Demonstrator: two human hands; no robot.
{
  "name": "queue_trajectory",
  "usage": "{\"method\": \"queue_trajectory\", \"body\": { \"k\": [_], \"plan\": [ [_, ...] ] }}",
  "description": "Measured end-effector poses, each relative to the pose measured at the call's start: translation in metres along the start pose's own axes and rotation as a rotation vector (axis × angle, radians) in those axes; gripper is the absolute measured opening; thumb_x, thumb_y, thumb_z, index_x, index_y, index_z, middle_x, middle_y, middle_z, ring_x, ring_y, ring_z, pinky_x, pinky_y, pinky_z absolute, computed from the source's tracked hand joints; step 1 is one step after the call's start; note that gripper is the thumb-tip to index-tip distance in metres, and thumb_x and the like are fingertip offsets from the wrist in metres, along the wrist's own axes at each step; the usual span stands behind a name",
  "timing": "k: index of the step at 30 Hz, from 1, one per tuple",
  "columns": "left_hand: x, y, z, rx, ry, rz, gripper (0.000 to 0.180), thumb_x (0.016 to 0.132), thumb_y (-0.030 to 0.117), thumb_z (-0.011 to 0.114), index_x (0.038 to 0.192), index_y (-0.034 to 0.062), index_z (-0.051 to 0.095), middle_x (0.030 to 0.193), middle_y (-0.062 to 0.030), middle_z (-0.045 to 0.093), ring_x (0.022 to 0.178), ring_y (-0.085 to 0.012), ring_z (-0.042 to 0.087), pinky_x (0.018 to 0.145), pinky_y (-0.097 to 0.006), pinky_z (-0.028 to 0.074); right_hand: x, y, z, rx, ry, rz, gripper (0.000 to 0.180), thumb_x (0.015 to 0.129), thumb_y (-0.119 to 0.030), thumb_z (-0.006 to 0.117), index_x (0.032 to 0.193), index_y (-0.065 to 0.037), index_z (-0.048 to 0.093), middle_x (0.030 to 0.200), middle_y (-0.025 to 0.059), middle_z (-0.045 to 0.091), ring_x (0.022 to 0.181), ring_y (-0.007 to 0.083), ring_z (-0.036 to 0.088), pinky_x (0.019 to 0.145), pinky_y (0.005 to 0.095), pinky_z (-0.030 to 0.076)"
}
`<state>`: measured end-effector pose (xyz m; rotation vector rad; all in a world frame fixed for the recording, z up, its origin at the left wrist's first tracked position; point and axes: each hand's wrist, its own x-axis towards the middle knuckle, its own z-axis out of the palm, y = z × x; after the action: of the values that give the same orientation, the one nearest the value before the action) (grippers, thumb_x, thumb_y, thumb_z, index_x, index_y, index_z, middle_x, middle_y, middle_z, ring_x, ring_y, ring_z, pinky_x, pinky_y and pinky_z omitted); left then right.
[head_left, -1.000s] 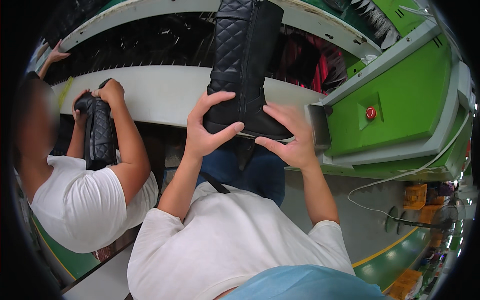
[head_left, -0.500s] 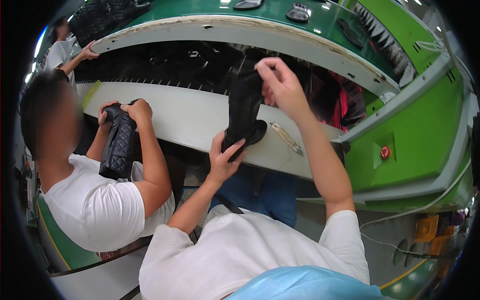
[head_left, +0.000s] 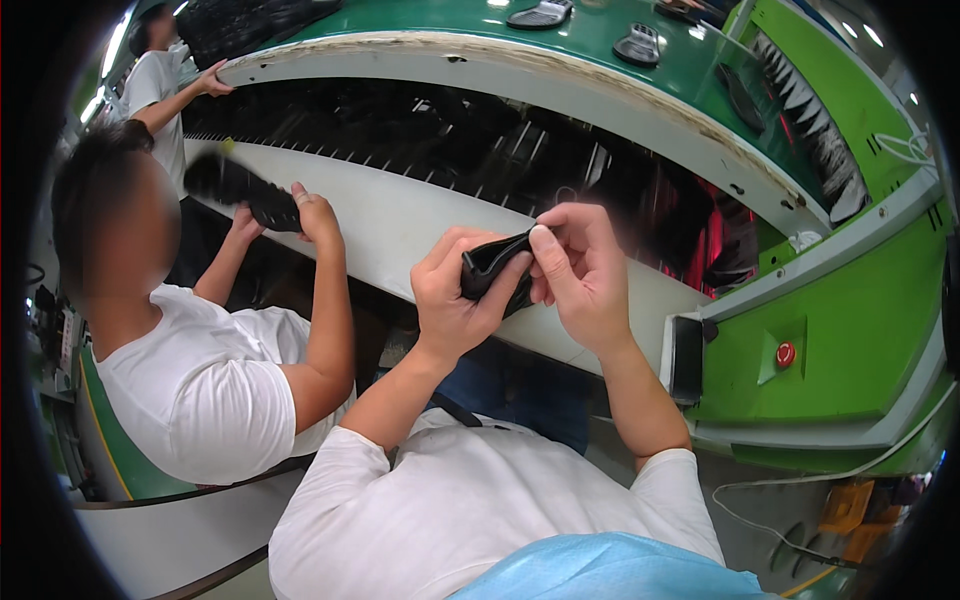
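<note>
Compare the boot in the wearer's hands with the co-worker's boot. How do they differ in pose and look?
Pose: the wearer's boot is seen end-on, its open top turned into view, while the co-worker's boot shows lengthwise, slanting.
Sharpness: the wearer's boot has a fairly crisp rim; the co-worker's boot is blurred toward its far end.
Position: the wearer's boot is near the middle of the picture, the co-worker's boot toward the left.
Shared: both are black and hand-held.

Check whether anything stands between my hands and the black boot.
Nothing visible does: the left hand is wrapped directly around the boot, and the right hand pinches at its open edge.
</note>
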<state>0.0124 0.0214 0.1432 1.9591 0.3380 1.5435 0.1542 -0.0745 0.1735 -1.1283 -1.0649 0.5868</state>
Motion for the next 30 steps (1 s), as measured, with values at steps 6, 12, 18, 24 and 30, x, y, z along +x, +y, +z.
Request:
{"method": "queue_trajectory", "body": {
  "k": [6,12,18,24,30],
  "plan": [
    [-0.016,0.015,0.017,0.071,0.066,0.03,0.019,0.09,0.002,0.09,0.106,0.001,0.08,0.1,-0.0136,0.079,0.085,-0.0244,0.078,0.076,-0.033,0.06,-0.026,0.005,-0.015,0.167,0.039,-0.045,0.025,0.116,-0.018,0.062,0.135,-0.003,0.055,0.094,0.0061,0.07,0.07,0.0084,0.067,0.059,0.0227,0.051],
    [-0.024,0.023,0.024,0.085,0.084,0.037,0.017,0.092,0.004,0.09,0.106,0.0002,0.081,0.103,-0.0139,0.079,0.086,-0.0219,0.078,0.076,-0.032,0.06,-0.042,0.015,-0.026,0.312,0.041,0.158,0.032,0.117,-0.033,0.064,0.121,-0.001,0.059,0.091,0.0066,0.068,0.066,0.0093,0.066,0.056,0.0233,0.05],
    [-0.025,0.034,0.032,0.103,0.029,0.063,0.015,0.093,0.003,0.088,0.106,-0.0014,0.082,0.103,-0.0147,0.08,0.087,-0.0224,0.078,0.077,-0.032,0.06,-0.046,0.009,-0.032,0.288,-0.047,0.125,0.029,0.115,-0.03,0.07,0.106,-0.003,0.066,0.081,-0.0007,0.067,0.061,0.0053,0.06,0.054,0.0224,0.046],
    [-0.027,0.028,0.036,0.161,0.088,0.1,0.012,0.096,0.004,0.085,0.104,-0.0031,0.08,0.101,-0.0159,0.079,0.085,-0.0224,0.076,0.078,-0.031,0.058,-0.048,0.024,-0.046,0.381,-0.137,0.23,0.023,0.115,-0.026,0.069,0.106,-0.005,0.068,0.079,-0.0014,0.065,0.064,0.0038,0.057,0.055,0.0225,0.043],
    [-0.025,0.004,0.025,0.077,0.231,-0.131,0.015,0.096,0.001,0.084,0.107,-0.0038,0.075,0.102,-0.0102,0.075,0.089,-0.0171,0.071,0.084,-0.031,0.056,-0.072,0.125,-0.044,0.244,-0.29,0.603,0.022,0.114,-0.027,0.068,0.108,-0.006,0.07,0.082,-0.0008,0.065,0.066,0.0072,0.058,0.06,0.0245,0.044]
  ]
}}
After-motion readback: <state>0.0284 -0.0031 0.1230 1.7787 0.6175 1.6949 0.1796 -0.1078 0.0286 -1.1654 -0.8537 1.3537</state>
